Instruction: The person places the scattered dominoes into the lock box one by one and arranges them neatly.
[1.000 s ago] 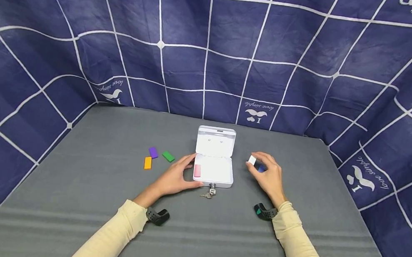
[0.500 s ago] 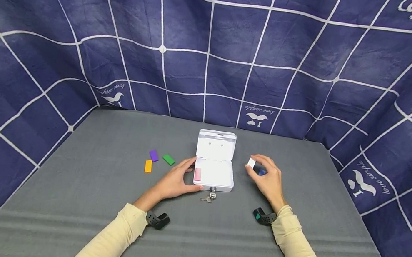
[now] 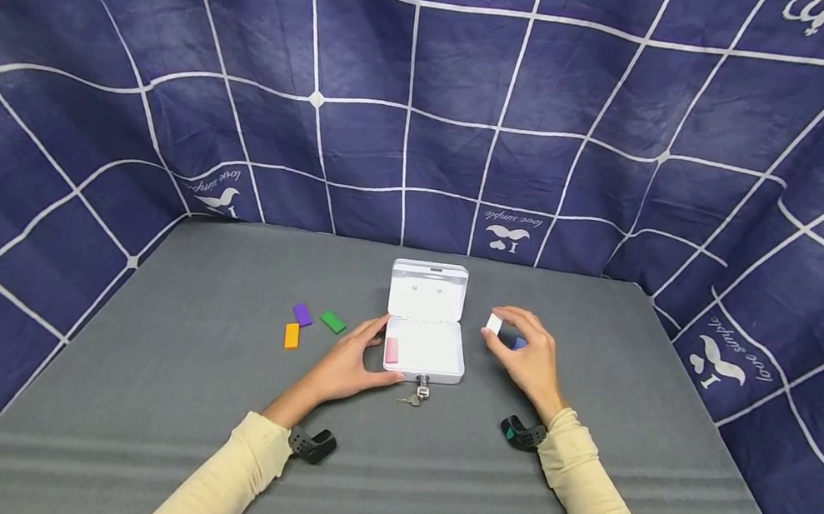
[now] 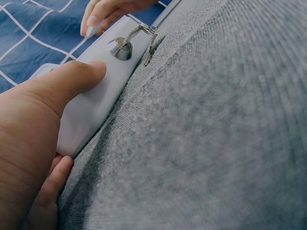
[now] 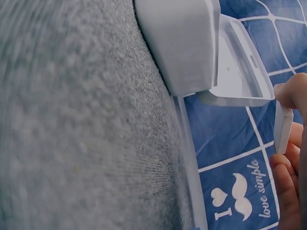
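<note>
A small white cash box [image 3: 436, 347] stands with its lid [image 3: 427, 296] raised. Inside, along the left wall, lies a pink tile [image 3: 391, 350]. My left hand [image 3: 348, 366] holds the box at its front left corner, thumb [image 4: 86, 76] on the front wall and fingers along the left side. To the right of the box, my right hand [image 3: 532, 366] pinches a white tile [image 5: 283, 127] between thumb and fingers, above the table. Partly hidden behind that hand is a blue tile [image 3: 519, 344]. Keys [image 3: 409, 400] hang from the lock [image 4: 121, 49] on the box's front.
Left of the box, a purple tile [image 3: 303, 315], an orange tile [image 3: 291, 336] and a green tile [image 3: 333, 322] lie on the grey table [image 3: 387, 489]. Blue cloth [image 3: 364, 143] with white lines hangs behind the table and at both sides.
My right hand has shifted slightly left with the white tile, closer to the box. My left hand stays at the box corner. The head view has tilted and shifted a little.
</note>
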Demonstrator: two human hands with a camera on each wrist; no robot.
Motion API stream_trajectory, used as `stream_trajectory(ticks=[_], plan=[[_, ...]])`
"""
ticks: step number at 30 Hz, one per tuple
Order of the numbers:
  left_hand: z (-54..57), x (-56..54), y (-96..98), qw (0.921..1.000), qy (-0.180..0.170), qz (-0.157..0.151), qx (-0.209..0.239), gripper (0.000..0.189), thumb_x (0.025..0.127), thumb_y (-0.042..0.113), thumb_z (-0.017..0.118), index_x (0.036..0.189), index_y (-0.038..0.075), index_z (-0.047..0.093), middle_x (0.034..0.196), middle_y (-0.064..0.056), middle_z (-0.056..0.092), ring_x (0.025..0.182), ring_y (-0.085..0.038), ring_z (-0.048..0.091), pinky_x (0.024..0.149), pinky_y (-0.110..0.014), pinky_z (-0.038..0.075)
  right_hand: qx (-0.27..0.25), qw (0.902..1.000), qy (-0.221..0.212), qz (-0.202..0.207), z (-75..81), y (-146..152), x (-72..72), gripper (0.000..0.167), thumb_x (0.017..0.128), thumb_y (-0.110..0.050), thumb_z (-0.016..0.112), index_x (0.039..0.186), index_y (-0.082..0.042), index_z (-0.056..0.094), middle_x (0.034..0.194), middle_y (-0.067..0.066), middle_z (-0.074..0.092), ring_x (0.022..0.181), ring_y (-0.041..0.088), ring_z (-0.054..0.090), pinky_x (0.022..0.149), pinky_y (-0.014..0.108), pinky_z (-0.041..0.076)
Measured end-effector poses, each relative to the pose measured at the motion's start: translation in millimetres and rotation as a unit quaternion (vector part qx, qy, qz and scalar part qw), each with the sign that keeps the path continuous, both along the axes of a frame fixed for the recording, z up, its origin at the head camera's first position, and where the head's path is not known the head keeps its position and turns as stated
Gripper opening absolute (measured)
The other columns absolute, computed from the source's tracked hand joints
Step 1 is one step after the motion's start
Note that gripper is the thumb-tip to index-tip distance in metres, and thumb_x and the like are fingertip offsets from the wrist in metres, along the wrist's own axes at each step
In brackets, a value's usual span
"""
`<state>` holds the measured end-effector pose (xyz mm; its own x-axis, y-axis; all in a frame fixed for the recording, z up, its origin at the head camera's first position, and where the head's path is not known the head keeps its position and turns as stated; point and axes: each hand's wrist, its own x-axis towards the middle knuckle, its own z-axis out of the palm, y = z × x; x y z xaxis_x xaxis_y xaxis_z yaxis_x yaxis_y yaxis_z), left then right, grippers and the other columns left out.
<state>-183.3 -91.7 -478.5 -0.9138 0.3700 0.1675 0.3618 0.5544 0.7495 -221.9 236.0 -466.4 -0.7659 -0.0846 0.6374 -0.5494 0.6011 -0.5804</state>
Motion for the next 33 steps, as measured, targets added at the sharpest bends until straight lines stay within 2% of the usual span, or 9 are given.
stream_trajectory(ticks=[7, 19, 28, 33], plan=[[0.5, -0.9, -0.1, 1.0000, 0.003, 0.000, -0.004, 0.104, 0.081, 0.043, 0.087, 0.162, 0.008, 0.032, 0.158, -0.014, 0.044, 0.130, -0.029, 0.062, 0.113, -0.044, 0.046, -0.003, 0.9999, 0.010, 0.008, 1.8, -5, -0.4, 0.036, 0.081, -0.017, 0.089, 0.115, -0.013, 0.079, 0.118, 0.003, 0.074, 0.110, 0.023, 0.068, 0.096, 0.013, 0.044], [0.3, -1.4, -0.3, 1.0000, -0.003, 0.000, -0.002, 0.104, 0.081, 0.044, 0.087, 0.162, 0.009, 0.032, 0.159, -0.011, 0.043, 0.132, -0.028, 0.061, 0.114, -0.044, 0.046, -0.004, 0.9996, 0.013, 0.024, 4.7, -14, 0.0, 0.036, 0.081, -0.017, 0.089, 0.116, -0.012, 0.079, 0.119, 0.003, 0.074, 0.113, 0.023, 0.067, 0.101, 0.013, 0.043], [2.8, -5.1, 0.1, 1.0000, -0.003, -0.003, 0.005, 0.105, 0.081, 0.041, 0.088, 0.162, 0.007, 0.030, 0.159, -0.012, 0.042, 0.132, -0.029, 0.061, 0.115, -0.041, 0.045, -0.011, 0.9989, 0.011, 0.044, 16.6, -22, 0.7, 0.037, 0.082, -0.018, 0.089, 0.117, -0.013, 0.079, 0.120, 0.001, 0.073, 0.114, 0.022, 0.067, 0.103, 0.018, 0.045], [3.6, -3.6, -0.4, 0.9999, -0.009, -0.003, -0.006, 0.106, 0.082, 0.043, 0.087, 0.162, 0.006, 0.030, 0.160, -0.013, 0.042, 0.132, -0.029, 0.061, 0.115, -0.042, 0.045, -0.014, 0.9981, 0.018, 0.056, 18.8, -25, 3.2, 0.038, 0.080, -0.015, 0.089, 0.116, -0.013, 0.079, 0.118, 0.003, 0.074, 0.113, 0.021, 0.067, 0.103, 0.019, 0.045]])
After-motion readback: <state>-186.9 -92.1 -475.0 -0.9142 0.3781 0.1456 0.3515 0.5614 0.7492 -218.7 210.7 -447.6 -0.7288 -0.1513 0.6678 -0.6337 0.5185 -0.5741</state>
